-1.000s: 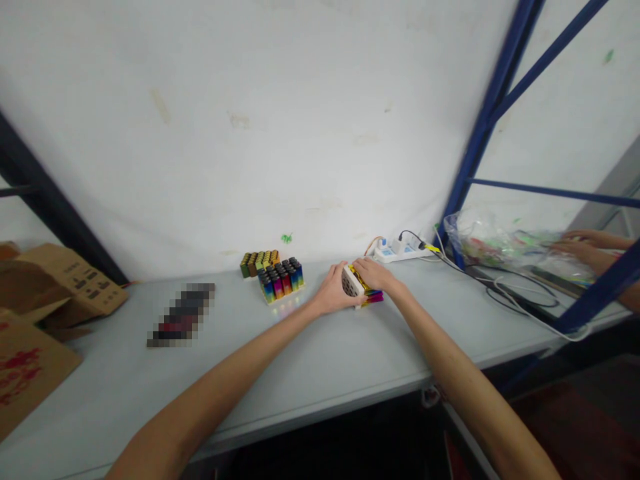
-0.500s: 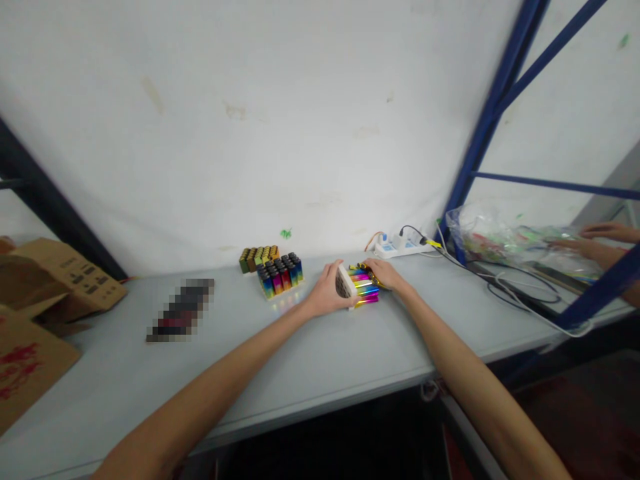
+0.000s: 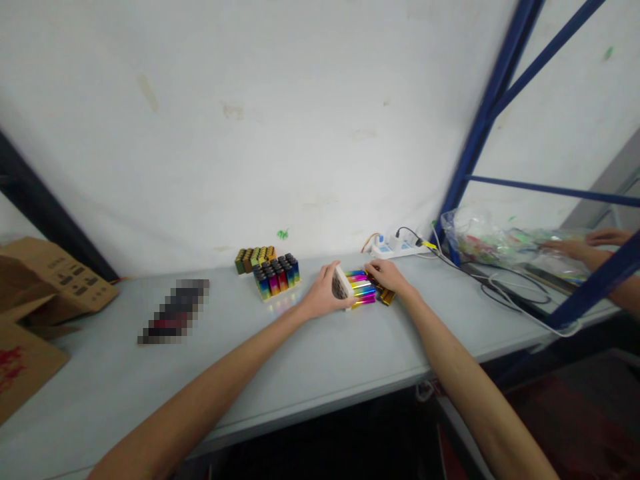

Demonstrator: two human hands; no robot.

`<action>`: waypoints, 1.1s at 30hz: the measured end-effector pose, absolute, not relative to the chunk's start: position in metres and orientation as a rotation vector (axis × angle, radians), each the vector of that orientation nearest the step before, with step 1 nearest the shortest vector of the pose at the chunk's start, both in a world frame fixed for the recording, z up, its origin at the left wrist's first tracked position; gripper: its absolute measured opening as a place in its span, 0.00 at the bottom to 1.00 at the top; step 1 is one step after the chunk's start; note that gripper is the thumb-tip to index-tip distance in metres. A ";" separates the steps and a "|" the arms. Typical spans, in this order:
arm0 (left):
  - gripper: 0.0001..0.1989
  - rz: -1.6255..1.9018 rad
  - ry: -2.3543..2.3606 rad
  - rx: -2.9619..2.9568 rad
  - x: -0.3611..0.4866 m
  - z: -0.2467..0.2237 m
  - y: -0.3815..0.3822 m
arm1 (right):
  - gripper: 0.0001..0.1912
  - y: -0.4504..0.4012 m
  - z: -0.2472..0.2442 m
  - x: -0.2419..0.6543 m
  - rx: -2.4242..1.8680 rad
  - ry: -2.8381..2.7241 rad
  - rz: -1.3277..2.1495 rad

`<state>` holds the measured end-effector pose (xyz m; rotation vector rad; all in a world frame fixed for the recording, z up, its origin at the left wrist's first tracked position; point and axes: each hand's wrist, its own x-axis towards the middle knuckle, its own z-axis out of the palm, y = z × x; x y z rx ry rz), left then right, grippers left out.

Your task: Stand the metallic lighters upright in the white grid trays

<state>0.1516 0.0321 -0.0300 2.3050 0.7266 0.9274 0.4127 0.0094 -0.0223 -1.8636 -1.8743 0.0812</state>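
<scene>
My left hand [image 3: 323,292] grips a white perforated rack [image 3: 343,287] tipped on its side, thumb along the near edge and fingers over the far edge. Shiny rainbow-coloured tubes [image 3: 364,292] stick out of the rack toward the right. At their right ends is my right hand [image 3: 384,272], its fingers curled together; what they hold is hidden. Dark gold shiny pieces [image 3: 387,296] lie on the table under and beside that hand. To the left, a clear tray [image 3: 280,293] holds several upright rainbow tubes with black tops [image 3: 276,273].
Behind the tray stands a block of gold-topped pieces [image 3: 255,257]. A power strip [image 3: 395,248] with cables lies along the wall. Cardboard boxes [image 3: 55,273] and a blurred-out flat item [image 3: 175,310] are at left. Past the blue frame [image 3: 465,153], another person's hands [image 3: 575,248] are near plastic bags [image 3: 480,233].
My right hand has lifted and closed up slightly at the tube ends, and more of the dark gold pieces shows beneath it. My left hand keeps its hold on the rack. The view has shifted slightly.
</scene>
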 end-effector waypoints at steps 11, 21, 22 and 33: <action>0.60 0.936 0.679 2.257 0.151 -0.034 0.036 | 0.25 0.001 -0.004 0.365 -1.554 -2.005 0.021; 0.55 0.958 0.643 2.262 0.150 -0.034 0.036 | 0.15 0.013 -0.024 0.365 -1.590 -2.462 -0.170; 0.55 0.952 0.648 2.265 0.149 -0.034 0.036 | 0.14 0.014 -0.024 0.370 -1.588 -2.477 -0.182; 0.55 0.941 0.643 2.256 0.148 -0.035 0.038 | 0.23 0.011 -0.015 0.402 -1.594 -2.216 0.094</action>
